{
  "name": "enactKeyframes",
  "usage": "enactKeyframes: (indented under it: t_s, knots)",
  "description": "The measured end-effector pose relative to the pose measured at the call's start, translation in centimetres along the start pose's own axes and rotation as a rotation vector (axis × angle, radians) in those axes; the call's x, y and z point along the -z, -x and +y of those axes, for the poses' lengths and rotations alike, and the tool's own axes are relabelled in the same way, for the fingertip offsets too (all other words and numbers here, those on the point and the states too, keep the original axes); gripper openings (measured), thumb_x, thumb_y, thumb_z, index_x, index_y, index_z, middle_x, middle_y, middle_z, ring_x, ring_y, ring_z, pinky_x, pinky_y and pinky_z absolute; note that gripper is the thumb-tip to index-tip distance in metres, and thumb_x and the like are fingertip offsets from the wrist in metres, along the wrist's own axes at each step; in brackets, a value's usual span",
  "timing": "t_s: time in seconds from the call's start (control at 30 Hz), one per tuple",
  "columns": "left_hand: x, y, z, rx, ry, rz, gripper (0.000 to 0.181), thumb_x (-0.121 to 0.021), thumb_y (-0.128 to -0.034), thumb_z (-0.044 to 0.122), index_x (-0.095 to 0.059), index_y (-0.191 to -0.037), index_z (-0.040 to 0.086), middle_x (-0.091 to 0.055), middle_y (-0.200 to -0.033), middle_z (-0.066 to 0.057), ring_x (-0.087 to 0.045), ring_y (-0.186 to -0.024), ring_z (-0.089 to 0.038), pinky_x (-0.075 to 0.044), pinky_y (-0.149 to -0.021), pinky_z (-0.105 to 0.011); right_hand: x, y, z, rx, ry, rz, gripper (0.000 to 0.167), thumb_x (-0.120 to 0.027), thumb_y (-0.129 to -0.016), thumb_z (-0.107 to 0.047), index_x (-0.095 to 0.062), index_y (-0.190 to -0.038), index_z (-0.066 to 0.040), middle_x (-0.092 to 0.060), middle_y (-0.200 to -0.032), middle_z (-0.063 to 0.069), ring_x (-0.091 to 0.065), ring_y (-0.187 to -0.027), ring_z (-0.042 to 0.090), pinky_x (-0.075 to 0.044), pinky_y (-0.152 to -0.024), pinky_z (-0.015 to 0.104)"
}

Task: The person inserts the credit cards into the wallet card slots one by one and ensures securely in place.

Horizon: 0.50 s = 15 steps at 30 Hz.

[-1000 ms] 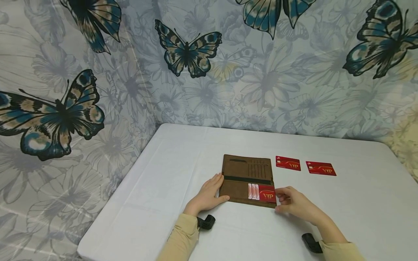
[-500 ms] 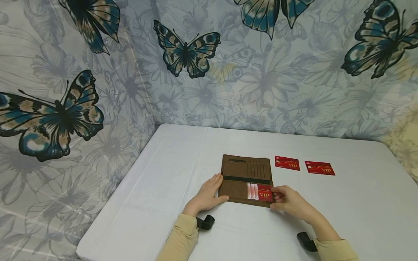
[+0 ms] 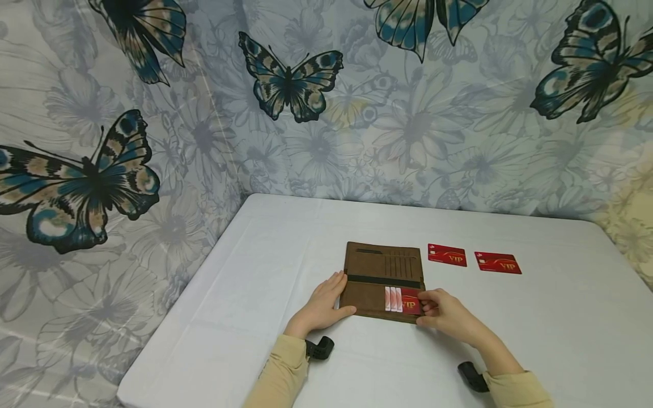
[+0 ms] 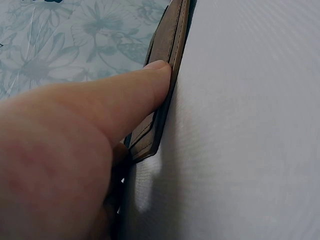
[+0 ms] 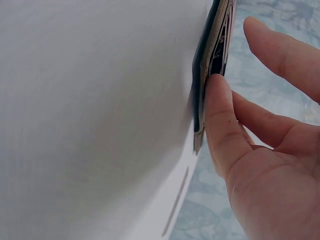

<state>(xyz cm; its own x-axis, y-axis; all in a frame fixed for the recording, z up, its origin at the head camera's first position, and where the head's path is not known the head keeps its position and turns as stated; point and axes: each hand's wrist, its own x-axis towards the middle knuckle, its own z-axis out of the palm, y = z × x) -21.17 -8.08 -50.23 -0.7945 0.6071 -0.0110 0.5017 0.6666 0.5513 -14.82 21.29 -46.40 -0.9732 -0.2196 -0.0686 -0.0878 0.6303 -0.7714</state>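
Note:
An open brown wallet (image 3: pixel 368 303) lies flat on the white table. In its near half, several red cards show as overlapping strips, and the rightmost VIP card (image 3: pixel 410 306) is the most exposed. My left hand (image 3: pixel 322 303) rests along the wallet's left edge, fingers extended; in the left wrist view its thumb (image 4: pixel 135 95) presses the near edge. At the wallet's right edge my right hand (image 3: pixel 451 318) touches the VIP card's end. The right wrist view has its thumb (image 5: pixel 220 100) against the wallet edge and its index finger (image 5: pixel 275 52) raised apart.
Two more red VIP cards, one nearer (image 3: pixel 446 255) and one further right (image 3: pixel 497 263), lie beyond the wallet's right side. The white table (image 3: pixel 245 272) meets a butterfly-patterned wall covering (image 3: pixel 316 153) at its back and left.
My right hand has moved a little left, and the rightmost VIP card has slid left with it, further under the neighbouring strips. My left hand has stayed in place on the wallet.

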Motion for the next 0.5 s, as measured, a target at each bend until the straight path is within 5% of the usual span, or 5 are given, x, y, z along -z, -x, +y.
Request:
enactKeyframes:
  t_s: [0.5]
  knots:
    - [0.01,0.03,0.09,0.000,0.013,0.002,0.079,-0.051,-0.0919,0.047,-0.019,-0.146,0.000,-0.011,-0.153,-0.010,-0.006,-0.139,-0.020,-0.007,-0.111,-0.039,-0.30,-0.12,-0.49,-0.031,-0.030,-0.031,0.057,-0.079,-0.072,-0.010,-0.051,-0.115,0.016,-0.050,-0.098,0.012,-0.050,-0.085,0.022,-0.048,-0.071,0.030]
